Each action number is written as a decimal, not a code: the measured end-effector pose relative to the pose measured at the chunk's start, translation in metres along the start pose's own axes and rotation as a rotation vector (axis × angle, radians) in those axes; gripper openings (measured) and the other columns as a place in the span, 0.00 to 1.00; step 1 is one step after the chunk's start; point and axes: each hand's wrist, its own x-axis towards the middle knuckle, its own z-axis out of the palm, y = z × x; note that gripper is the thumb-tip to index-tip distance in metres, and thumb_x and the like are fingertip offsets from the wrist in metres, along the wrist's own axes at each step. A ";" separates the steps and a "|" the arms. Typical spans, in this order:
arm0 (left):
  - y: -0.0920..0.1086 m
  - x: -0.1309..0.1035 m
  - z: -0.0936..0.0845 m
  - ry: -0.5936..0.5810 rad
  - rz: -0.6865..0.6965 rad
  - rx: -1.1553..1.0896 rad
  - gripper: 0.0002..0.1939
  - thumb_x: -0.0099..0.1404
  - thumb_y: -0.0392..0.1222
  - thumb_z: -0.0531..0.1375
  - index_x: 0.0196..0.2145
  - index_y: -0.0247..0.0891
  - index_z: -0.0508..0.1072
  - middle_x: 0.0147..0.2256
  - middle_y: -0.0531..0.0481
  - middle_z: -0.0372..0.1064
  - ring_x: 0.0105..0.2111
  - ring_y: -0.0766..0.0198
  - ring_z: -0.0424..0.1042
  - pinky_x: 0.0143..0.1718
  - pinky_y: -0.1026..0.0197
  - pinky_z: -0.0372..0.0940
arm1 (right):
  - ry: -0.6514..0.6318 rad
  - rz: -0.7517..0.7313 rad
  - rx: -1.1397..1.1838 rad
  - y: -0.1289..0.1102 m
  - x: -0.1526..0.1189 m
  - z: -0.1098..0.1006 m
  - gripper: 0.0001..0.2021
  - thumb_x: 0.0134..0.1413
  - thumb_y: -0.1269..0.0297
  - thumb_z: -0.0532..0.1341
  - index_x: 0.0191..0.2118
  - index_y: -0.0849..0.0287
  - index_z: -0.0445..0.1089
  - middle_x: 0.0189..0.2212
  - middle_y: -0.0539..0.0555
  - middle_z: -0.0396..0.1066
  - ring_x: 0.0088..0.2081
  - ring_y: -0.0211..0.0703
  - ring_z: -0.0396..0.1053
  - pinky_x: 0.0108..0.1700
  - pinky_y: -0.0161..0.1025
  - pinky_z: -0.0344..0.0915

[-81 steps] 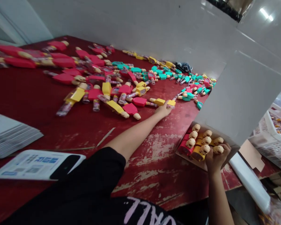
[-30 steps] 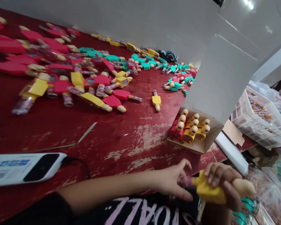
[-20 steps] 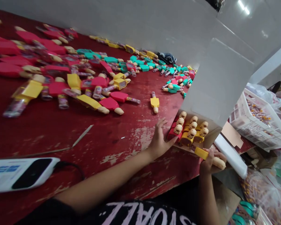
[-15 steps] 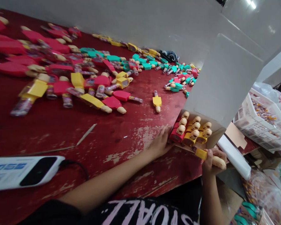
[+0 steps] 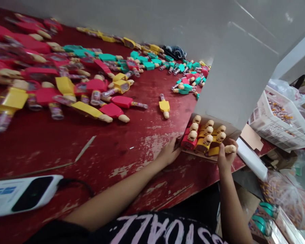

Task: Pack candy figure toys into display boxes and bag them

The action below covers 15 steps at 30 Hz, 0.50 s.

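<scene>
An open cardboard box (image 5: 232, 130) with its tall grey-white lid (image 5: 240, 74) raised holds several toys in rows, red ones (image 5: 189, 142) at the left and yellow ones (image 5: 202, 145) beside them, each with a beige animal head. My left hand (image 5: 169, 151) grips the box's left front corner, its fingertips hidden behind the side. At the front right corner, my right hand (image 5: 226, 157) is closed on a yellow animal-head toy (image 5: 214, 151). That toy lies low in the box opening, its beige head pointing right past my thumb.
Red, yellow and green toys with clear tubes lie heaped on the red table (image 5: 142, 135). One yellow toy (image 5: 164, 106) lies alone. A white device (image 5: 27, 195) with a cable is at front left. A white crate (image 5: 282, 118) and a plastic bag (image 5: 289, 200) stand at right.
My right hand has moved the yellow toy from in front of the box into its front right corner. My left hand stays at the box. The view has shifted slightly right.
</scene>
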 end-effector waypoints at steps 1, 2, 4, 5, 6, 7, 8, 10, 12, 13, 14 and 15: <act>0.002 0.000 -0.002 -0.004 -0.012 0.025 0.23 0.63 0.43 0.48 0.55 0.35 0.57 0.51 0.41 0.65 0.51 0.55 0.65 0.52 0.53 0.62 | 0.022 -0.005 -0.003 0.001 -0.005 0.002 0.19 0.53 0.55 0.58 0.48 0.59 0.58 0.42 0.57 0.62 0.43 0.45 0.65 0.48 0.47 0.63; 0.004 0.000 -0.003 -0.009 -0.024 0.057 0.22 0.63 0.44 0.48 0.54 0.36 0.58 0.50 0.41 0.66 0.50 0.54 0.66 0.52 0.52 0.62 | 0.035 -0.020 -0.011 0.001 -0.009 0.005 0.21 0.53 0.54 0.58 0.49 0.59 0.57 0.44 0.58 0.62 0.44 0.46 0.65 0.49 0.48 0.63; 0.010 0.000 -0.006 -0.021 -0.053 0.134 0.21 0.64 0.44 0.48 0.53 0.36 0.60 0.48 0.41 0.67 0.49 0.52 0.67 0.50 0.51 0.62 | 0.011 -0.064 -0.028 -0.003 -0.014 0.014 0.25 0.53 0.52 0.58 0.52 0.60 0.57 0.48 0.61 0.62 0.48 0.49 0.64 0.52 0.50 0.61; 0.012 0.001 -0.008 -0.028 -0.074 0.176 0.20 0.65 0.43 0.47 0.53 0.36 0.60 0.46 0.40 0.68 0.47 0.51 0.68 0.49 0.51 0.63 | -0.022 -0.077 -0.031 -0.005 -0.014 0.020 0.27 0.53 0.50 0.58 0.53 0.61 0.57 0.50 0.63 0.62 0.51 0.50 0.63 0.54 0.51 0.60; 0.013 0.002 -0.010 -0.036 -0.099 0.219 0.20 0.66 0.43 0.46 0.53 0.35 0.61 0.45 0.40 0.69 0.46 0.50 0.69 0.47 0.51 0.63 | -0.064 -0.073 -0.029 -0.008 -0.013 0.026 0.29 0.52 0.48 0.58 0.55 0.61 0.56 0.52 0.64 0.62 0.53 0.52 0.62 0.56 0.51 0.59; 0.014 0.004 -0.014 -0.044 -0.124 0.263 0.19 0.66 0.42 0.45 0.52 0.35 0.62 0.44 0.39 0.70 0.44 0.50 0.70 0.44 0.52 0.64 | -0.105 -0.052 -0.022 -0.012 -0.011 0.032 0.32 0.52 0.45 0.58 0.56 0.62 0.56 0.52 0.64 0.62 0.54 0.53 0.61 0.57 0.52 0.58; 0.015 0.006 -0.019 -0.053 -0.149 0.308 0.18 0.66 0.42 0.45 0.50 0.35 0.64 0.42 0.39 0.70 0.43 0.50 0.71 0.42 0.53 0.64 | -0.150 -0.027 -0.006 -0.014 -0.008 0.038 0.35 0.51 0.43 0.58 0.57 0.62 0.55 0.53 0.65 0.62 0.55 0.54 0.61 0.58 0.53 0.57; 0.014 0.009 -0.034 -0.064 -0.198 0.403 0.15 0.65 0.42 0.47 0.44 0.34 0.67 0.40 0.37 0.71 0.41 0.48 0.72 0.39 0.54 0.64 | -0.289 -0.008 0.070 -0.019 -0.002 0.047 0.40 0.47 0.38 0.58 0.59 0.62 0.54 0.55 0.65 0.61 0.57 0.55 0.60 0.59 0.54 0.56; 0.011 0.007 -0.055 -0.065 -0.244 0.491 0.14 0.63 0.42 0.49 0.38 0.32 0.69 0.36 0.34 0.72 0.39 0.44 0.73 0.37 0.54 0.63 | -0.492 -0.053 0.227 -0.022 0.002 0.050 0.43 0.45 0.35 0.58 0.60 0.61 0.54 0.57 0.64 0.60 0.59 0.55 0.58 0.60 0.52 0.56; 0.009 0.003 -0.067 -0.059 -0.265 0.528 0.14 0.63 0.42 0.49 0.36 0.31 0.69 0.34 0.33 0.72 0.38 0.43 0.73 0.36 0.53 0.63 | -0.586 -0.081 0.328 -0.023 0.003 0.049 0.42 0.46 0.34 0.56 0.59 0.60 0.55 0.56 0.64 0.61 0.59 0.54 0.59 0.59 0.52 0.57; 0.004 -0.003 -0.079 -0.051 -0.280 0.557 0.14 0.62 0.42 0.48 0.35 0.30 0.69 0.33 0.32 0.72 0.37 0.42 0.73 0.36 0.53 0.63 | -0.650 -0.094 0.422 -0.022 0.003 0.048 0.39 0.48 0.34 0.54 0.58 0.59 0.57 0.54 0.63 0.64 0.57 0.53 0.62 0.57 0.51 0.61; -0.001 -0.011 -0.090 -0.040 -0.295 0.581 0.15 0.63 0.42 0.47 0.34 0.30 0.69 0.32 0.31 0.72 0.36 0.43 0.73 0.36 0.54 0.63 | -0.656 -0.088 0.481 -0.021 0.003 0.046 0.36 0.51 0.35 0.51 0.56 0.58 0.60 0.49 0.62 0.68 0.53 0.51 0.67 0.53 0.50 0.65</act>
